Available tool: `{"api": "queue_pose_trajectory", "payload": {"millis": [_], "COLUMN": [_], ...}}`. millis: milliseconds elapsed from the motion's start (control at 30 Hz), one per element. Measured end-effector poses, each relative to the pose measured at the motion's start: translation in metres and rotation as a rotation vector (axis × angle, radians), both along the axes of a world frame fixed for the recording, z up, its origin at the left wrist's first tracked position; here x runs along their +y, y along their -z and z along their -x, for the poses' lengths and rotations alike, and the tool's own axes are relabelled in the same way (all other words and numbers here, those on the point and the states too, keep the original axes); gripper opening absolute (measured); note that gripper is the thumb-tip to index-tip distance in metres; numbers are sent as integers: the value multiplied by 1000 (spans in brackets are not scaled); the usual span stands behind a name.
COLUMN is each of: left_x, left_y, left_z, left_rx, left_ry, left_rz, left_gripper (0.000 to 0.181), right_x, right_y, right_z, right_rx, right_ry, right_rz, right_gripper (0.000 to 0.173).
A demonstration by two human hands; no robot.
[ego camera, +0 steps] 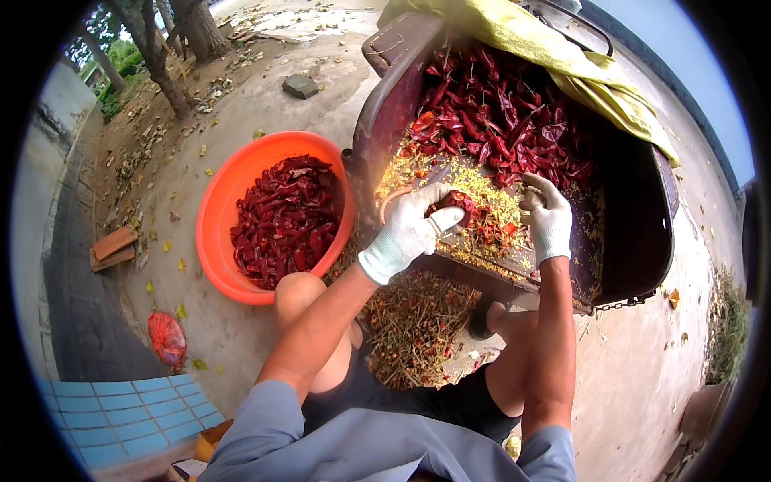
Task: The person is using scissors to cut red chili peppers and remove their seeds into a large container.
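Note:
My left hand (415, 226), in a white knit glove, grips a cut dried red chili pepper (462, 206) over the near edge of a metal cart bed (385, 99). Scissors, seen as an orange loop handle (390, 202) and a grey blade, show by the same hand; how they are held cannot be told. My right hand (545, 211), gloved too, has curled fingers at the near edge of the pile of whole dried chilies (512, 126); whether it pinches something cannot be told. Yellow seeds (482, 184) and red scraps lie on the bed. At left, an orange plastic basin (208, 205) holds cut chilies (283, 223).
Below the cart, between my legs, lies a heap of stems and scraps (415, 328). A yellow woven sack (542, 45) drapes over the cart's far side. A stone (300, 86), bricks (113, 247) and a red plastic bag (167, 339) lie on the ground at left.

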State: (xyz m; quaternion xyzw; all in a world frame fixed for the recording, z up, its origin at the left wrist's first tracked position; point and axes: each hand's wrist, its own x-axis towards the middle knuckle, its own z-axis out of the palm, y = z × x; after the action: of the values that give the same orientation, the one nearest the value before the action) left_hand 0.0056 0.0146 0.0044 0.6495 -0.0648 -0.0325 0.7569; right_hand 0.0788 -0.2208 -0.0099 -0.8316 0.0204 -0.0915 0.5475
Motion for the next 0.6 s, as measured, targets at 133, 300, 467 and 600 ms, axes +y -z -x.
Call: {"api": "queue_pose_trajectory", "payload": {"millis": [133,300,467,600], "left_x": [7,7,18,18], "left_y": [-9,-8,3,4], "left_z": [3,4,3,0], "left_rx": [82,29,97,91], "left_ry": [77,69,32,-51], "left_rz": [36,45,127,180], "left_gripper": [23,26,21,20], "right_x": [-30,-36,-43,-37], "right_y": [31,43,56,39], "right_z": [-19,-33,-44,-41], "right_rx": [-297,-199,24,78], "right_ry": [132,197,144,164], "right_rz": [668,907,992,842], "right_gripper": [27,33,34,27]}}
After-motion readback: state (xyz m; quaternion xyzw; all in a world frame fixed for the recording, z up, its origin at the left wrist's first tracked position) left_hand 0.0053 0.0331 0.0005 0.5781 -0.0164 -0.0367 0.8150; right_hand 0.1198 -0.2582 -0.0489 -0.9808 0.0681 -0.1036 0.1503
